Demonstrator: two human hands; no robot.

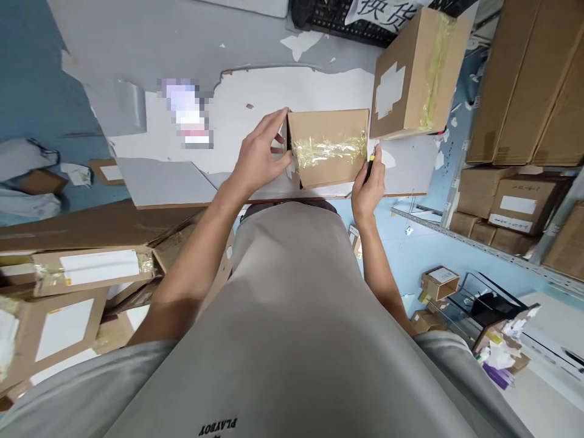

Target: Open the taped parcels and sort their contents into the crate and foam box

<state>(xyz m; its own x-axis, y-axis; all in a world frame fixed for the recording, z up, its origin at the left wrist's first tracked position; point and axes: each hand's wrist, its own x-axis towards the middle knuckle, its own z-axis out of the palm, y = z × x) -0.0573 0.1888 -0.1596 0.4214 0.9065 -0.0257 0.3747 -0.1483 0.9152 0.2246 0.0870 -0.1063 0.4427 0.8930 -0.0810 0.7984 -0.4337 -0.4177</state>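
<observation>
A small cardboard box (328, 131) sealed with a strip of clear tape sits near the front edge of the worn table (274, 97). My left hand (260, 155) grips the box's left end, fingers curled over its top corner. My right hand (368, 188) rests at the box's right end and holds a thin black and yellow tool (369, 167), a cutter or pen, with its tip against the box's right edge.
A larger taped cardboard box (417, 73) with a white label stands at the back right of the table. A black keyboard (337, 18) lies behind it. Shelves of cartons (515, 201) fill the right. More labelled cartons (68, 292) are stacked at my left.
</observation>
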